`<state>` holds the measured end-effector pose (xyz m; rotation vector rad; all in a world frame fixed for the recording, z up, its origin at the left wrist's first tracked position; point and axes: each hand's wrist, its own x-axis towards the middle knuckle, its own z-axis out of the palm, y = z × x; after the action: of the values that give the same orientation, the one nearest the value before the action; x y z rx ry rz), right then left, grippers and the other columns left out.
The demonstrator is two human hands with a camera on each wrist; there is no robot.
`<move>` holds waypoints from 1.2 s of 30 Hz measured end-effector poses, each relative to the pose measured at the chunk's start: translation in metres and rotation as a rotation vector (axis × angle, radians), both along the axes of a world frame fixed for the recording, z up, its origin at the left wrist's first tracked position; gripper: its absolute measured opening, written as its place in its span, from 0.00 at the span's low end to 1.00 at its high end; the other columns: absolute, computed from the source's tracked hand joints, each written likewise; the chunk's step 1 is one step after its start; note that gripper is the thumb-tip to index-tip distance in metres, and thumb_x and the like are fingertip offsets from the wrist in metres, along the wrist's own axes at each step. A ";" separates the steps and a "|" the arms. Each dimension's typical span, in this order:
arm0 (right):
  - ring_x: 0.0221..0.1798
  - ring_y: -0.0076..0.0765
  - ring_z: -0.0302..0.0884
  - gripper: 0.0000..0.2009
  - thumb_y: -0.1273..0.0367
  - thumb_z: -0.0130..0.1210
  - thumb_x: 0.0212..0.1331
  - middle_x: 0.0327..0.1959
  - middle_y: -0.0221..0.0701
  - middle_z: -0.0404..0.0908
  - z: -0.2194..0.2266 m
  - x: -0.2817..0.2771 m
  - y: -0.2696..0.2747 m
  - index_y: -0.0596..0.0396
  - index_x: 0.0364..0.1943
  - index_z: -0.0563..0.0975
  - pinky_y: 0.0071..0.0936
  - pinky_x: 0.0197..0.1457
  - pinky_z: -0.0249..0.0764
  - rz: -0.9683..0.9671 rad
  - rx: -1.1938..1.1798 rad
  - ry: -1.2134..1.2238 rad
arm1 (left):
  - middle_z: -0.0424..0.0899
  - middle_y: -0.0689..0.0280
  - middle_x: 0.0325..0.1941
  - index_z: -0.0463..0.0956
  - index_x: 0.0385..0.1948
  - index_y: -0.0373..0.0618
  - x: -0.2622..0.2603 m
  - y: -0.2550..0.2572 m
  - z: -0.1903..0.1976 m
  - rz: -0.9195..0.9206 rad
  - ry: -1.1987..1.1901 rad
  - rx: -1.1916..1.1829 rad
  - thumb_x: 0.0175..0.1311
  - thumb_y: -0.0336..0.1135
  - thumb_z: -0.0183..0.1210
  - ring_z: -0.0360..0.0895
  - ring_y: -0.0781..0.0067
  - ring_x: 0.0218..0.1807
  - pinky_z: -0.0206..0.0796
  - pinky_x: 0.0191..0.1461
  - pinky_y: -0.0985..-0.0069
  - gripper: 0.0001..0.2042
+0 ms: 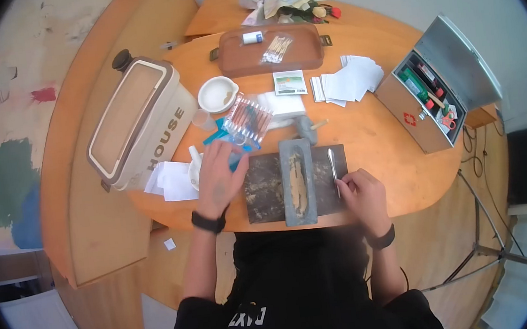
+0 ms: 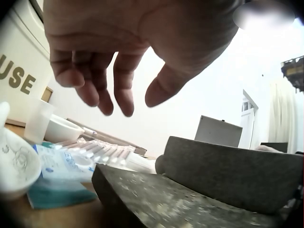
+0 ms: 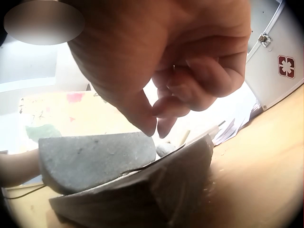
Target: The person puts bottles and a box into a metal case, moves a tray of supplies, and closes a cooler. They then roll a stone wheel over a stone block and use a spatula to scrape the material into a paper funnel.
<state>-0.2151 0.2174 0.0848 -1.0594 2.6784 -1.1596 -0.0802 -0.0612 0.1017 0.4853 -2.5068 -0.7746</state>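
Note:
A long grey stone trough (image 1: 297, 183) with tan residue in its hollow stands on a dark, worn board (image 1: 264, 187). My left hand (image 1: 218, 174) hovers left of the board, fingers hanging loosely above a blue-and-white packet (image 2: 66, 164) and a small white dish (image 2: 19, 161). A thin metal spatula (image 1: 332, 160) lies right of the trough. Beside its lower end is my right hand (image 1: 366, 200), loosely curled, with thumb and forefinger tips close together over the board's right edge. In the right wrist view nothing shows between those fingertips.
Behind the board are a bag of brushes (image 1: 247, 120), a grey stone piece (image 1: 305, 130), a white bowl (image 1: 217, 95) and a brown tray (image 1: 237, 64). A HOUSE box (image 1: 173, 126) stands left. Paper sheets (image 1: 354, 80) and an open first-aid case (image 1: 406, 120) are right.

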 end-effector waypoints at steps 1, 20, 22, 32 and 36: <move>0.21 0.36 0.72 0.07 0.70 0.65 0.55 0.19 0.31 0.73 0.001 -0.001 0.001 0.55 0.24 0.79 0.31 0.25 0.68 -0.004 -0.023 0.007 | 0.74 0.56 0.37 0.74 0.32 0.39 -0.012 -0.007 -0.004 0.004 0.002 -0.005 0.57 0.32 0.62 0.72 0.53 0.42 0.64 0.46 0.63 0.08; 0.19 0.30 0.69 0.05 0.75 0.64 0.55 0.19 0.32 0.73 -0.007 -0.032 0.028 0.58 0.26 0.79 0.26 0.23 0.64 -0.073 -0.128 -0.038 | 0.80 0.61 0.24 0.79 0.30 0.36 -0.101 -0.053 0.047 0.124 -0.118 0.111 0.61 0.38 0.64 0.75 0.73 0.27 0.67 0.34 0.76 0.12; 0.19 0.30 0.69 0.05 0.75 0.64 0.55 0.19 0.33 0.73 -0.009 -0.035 0.027 0.59 0.26 0.79 0.25 0.23 0.64 -0.085 -0.144 -0.053 | 0.80 0.65 0.23 0.79 0.30 0.36 -0.123 -0.069 0.050 0.085 0.041 0.226 0.63 0.38 0.64 0.73 0.80 0.26 0.66 0.32 0.80 0.13; 0.19 0.30 0.69 0.05 0.75 0.64 0.55 0.18 0.32 0.72 -0.011 -0.045 0.036 0.58 0.25 0.79 0.26 0.24 0.65 -0.174 -0.104 -0.074 | 0.85 0.63 0.30 0.80 0.33 0.34 -0.300 -0.103 -0.026 0.177 0.111 0.694 0.62 0.39 0.64 0.79 0.75 0.30 0.70 0.36 0.77 0.14; 0.20 0.34 0.71 0.06 0.72 0.65 0.55 0.19 0.34 0.73 -0.014 -0.057 0.036 0.58 0.25 0.79 0.29 0.26 0.68 -0.148 -0.058 -0.071 | 0.85 0.56 0.36 0.79 0.38 0.33 -0.301 -0.097 -0.068 0.102 0.003 0.181 0.59 0.39 0.64 0.82 0.62 0.38 0.72 0.40 0.67 0.15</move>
<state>-0.2717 0.2538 0.0708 -0.8217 2.7230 -1.2804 -0.3809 -0.1584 0.0337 0.6684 -2.3993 -0.9661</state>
